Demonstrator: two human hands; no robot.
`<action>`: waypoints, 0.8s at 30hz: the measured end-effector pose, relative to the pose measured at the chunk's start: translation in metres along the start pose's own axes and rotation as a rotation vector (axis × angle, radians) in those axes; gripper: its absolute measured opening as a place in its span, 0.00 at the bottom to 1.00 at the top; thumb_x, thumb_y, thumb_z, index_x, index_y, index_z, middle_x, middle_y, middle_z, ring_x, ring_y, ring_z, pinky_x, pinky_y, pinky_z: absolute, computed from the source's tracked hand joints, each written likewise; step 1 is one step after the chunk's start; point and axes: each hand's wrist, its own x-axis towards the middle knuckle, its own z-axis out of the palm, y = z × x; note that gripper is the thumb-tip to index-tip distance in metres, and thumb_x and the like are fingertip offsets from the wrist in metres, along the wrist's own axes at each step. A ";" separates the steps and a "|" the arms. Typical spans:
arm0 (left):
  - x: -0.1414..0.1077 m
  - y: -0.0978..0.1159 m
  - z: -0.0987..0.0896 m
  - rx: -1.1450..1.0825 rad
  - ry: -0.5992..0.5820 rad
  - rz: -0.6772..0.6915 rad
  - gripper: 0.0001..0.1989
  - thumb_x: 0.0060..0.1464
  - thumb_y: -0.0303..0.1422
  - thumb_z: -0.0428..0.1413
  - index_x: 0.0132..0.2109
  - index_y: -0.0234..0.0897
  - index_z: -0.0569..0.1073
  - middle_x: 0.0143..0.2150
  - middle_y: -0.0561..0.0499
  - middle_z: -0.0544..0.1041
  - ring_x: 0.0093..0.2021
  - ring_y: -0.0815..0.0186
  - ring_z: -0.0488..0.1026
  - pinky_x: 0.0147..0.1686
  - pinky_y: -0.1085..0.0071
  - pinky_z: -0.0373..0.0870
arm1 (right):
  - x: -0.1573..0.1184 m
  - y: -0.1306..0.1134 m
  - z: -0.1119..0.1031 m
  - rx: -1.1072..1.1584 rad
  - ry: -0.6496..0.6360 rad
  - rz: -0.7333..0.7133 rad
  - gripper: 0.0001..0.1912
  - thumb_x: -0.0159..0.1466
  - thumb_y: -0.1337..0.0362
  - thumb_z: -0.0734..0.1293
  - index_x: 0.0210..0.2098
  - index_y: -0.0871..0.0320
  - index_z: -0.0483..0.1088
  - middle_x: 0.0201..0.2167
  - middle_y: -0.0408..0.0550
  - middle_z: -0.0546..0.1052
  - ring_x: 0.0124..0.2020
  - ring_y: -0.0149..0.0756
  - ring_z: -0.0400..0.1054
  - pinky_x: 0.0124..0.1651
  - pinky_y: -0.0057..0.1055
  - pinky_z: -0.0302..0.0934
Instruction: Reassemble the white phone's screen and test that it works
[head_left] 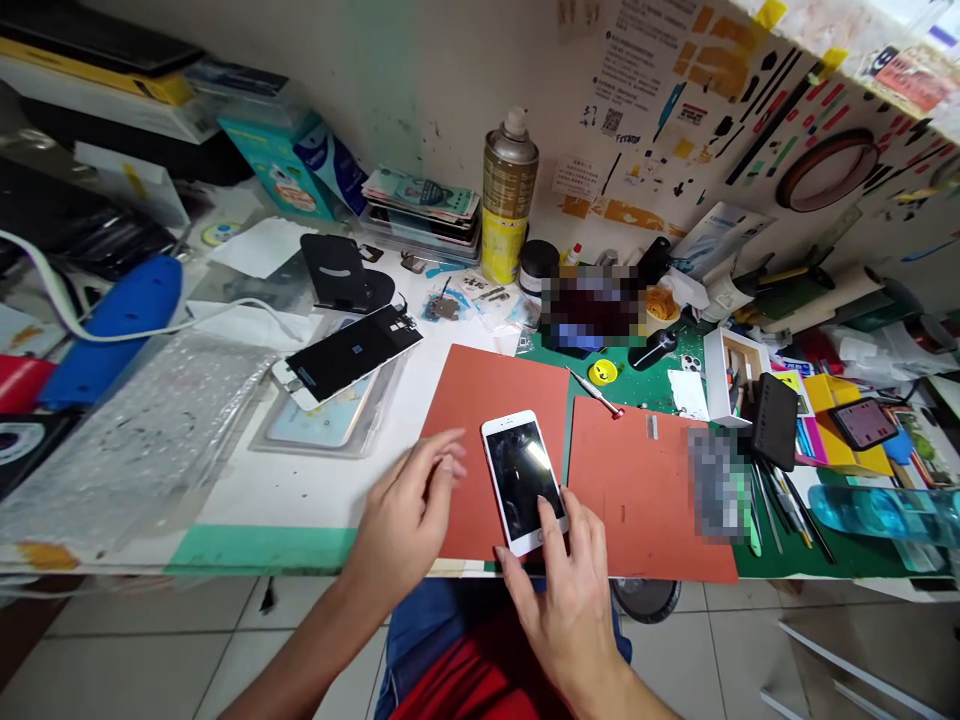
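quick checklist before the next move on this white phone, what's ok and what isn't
1. White phone lying face up: ok.
2. Right hand touching the phone: ok.
3. Both hands on the phone: not ok, left hand is apart from it.
4. Loose display panel away from the phone: ok, off to the left.
5. Phone powered off: cannot tell, its screen is dark with a bright reflection.

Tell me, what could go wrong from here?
The white phone lies close to the table's front edge, so a careless push could send it onto the tiled floor. The loose display panel lies across a plastic-bagged item and might slide if bumped. The thin screwdriver lies loose and could perhaps roll.
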 end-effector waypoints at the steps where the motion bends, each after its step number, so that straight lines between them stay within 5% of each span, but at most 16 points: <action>1: -0.008 0.003 -0.001 -0.110 -0.023 -0.131 0.16 0.70 0.41 0.47 0.55 0.39 0.72 0.44 0.45 0.80 0.37 0.61 0.80 0.40 0.61 0.80 | 0.000 0.000 0.001 -0.008 -0.006 -0.002 0.29 0.69 0.57 0.69 0.66 0.60 0.64 0.63 0.69 0.67 0.58 0.59 0.66 0.53 0.58 0.71; 4: -0.026 0.014 0.000 -0.401 -0.170 -0.480 0.23 0.64 0.53 0.52 0.49 0.37 0.72 0.35 0.47 0.80 0.30 0.59 0.80 0.31 0.61 0.80 | 0.004 -0.001 0.003 -0.011 -0.007 -0.005 0.28 0.68 0.60 0.69 0.65 0.61 0.65 0.62 0.69 0.67 0.58 0.59 0.66 0.53 0.58 0.71; 9: -0.027 0.030 0.011 -0.674 -0.329 -0.776 0.33 0.55 0.59 0.60 0.52 0.34 0.73 0.40 0.40 0.83 0.40 0.53 0.83 0.40 0.60 0.81 | 0.018 -0.004 0.001 0.091 0.029 0.076 0.32 0.63 0.63 0.69 0.64 0.62 0.63 0.55 0.64 0.70 0.54 0.55 0.68 0.52 0.55 0.73; 19: -0.014 0.040 0.040 -0.769 -0.271 -0.719 0.30 0.55 0.58 0.61 0.52 0.39 0.69 0.34 0.49 0.81 0.29 0.60 0.80 0.29 0.68 0.74 | 0.019 -0.005 -0.005 0.199 0.026 0.135 0.27 0.65 0.62 0.70 0.62 0.61 0.66 0.58 0.63 0.72 0.56 0.53 0.68 0.55 0.52 0.72; 24: -0.008 0.037 0.050 -0.861 -0.183 -0.707 0.34 0.53 0.58 0.63 0.56 0.39 0.73 0.44 0.44 0.84 0.40 0.55 0.83 0.37 0.64 0.79 | 0.028 -0.011 -0.014 0.333 0.066 0.218 0.28 0.59 0.67 0.73 0.59 0.59 0.69 0.55 0.59 0.74 0.56 0.49 0.70 0.56 0.47 0.73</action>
